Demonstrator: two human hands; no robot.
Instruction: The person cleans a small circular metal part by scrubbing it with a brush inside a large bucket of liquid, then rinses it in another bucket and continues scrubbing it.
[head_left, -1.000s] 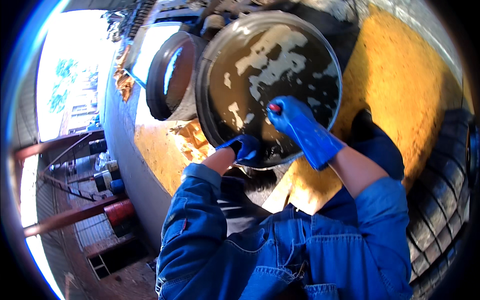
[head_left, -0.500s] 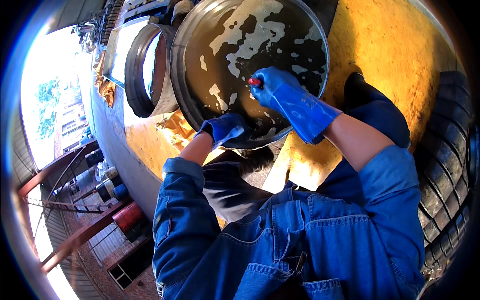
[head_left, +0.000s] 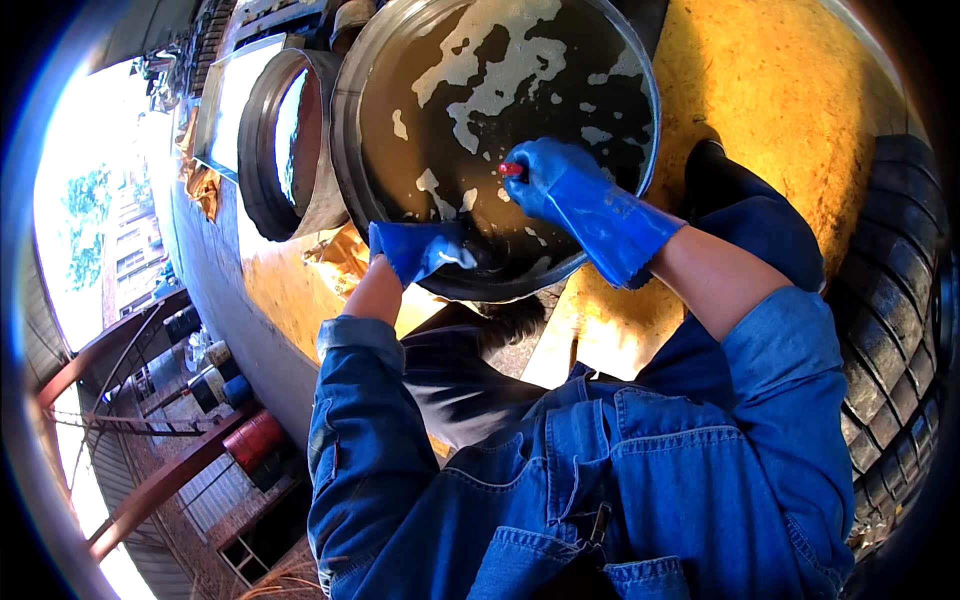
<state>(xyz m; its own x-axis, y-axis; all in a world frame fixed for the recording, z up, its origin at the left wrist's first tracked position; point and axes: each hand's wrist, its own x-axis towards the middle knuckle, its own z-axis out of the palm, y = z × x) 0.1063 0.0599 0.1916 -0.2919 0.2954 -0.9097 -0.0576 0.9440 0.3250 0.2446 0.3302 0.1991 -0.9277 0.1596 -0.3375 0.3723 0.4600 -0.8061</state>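
A large round metal tub [head_left: 348, 130] holds murky brown liquid [head_left: 400, 160] with patches of pale foam on it. Over the middle of the liquid, my right hand [head_left: 560, 185], in a long blue rubber glove, is closed around a tool with a red handle [head_left: 511, 169]. Only the handle's end shows; the tool's other part is hidden. My left hand [head_left: 425, 248], gloved the same way, reaches over the tub's near-left rim into the liquid. Its fingers are lost in the dark liquid, so I cannot see their pose or what they touch.
A yellow stained surface [head_left: 770, 110] lies right of the tub. A wide metal ring [head_left: 270, 150] stands at its left, beside crumpled brown paper [head_left: 340, 255]. Large black tyres [head_left: 880, 330] are at my right. Farther left are a red drum [head_left: 258, 445] and several other containers.
My left hand has shifted slightly left, its glove cuff now farther out over the rim. My right hand stays almost in place with the red handle.
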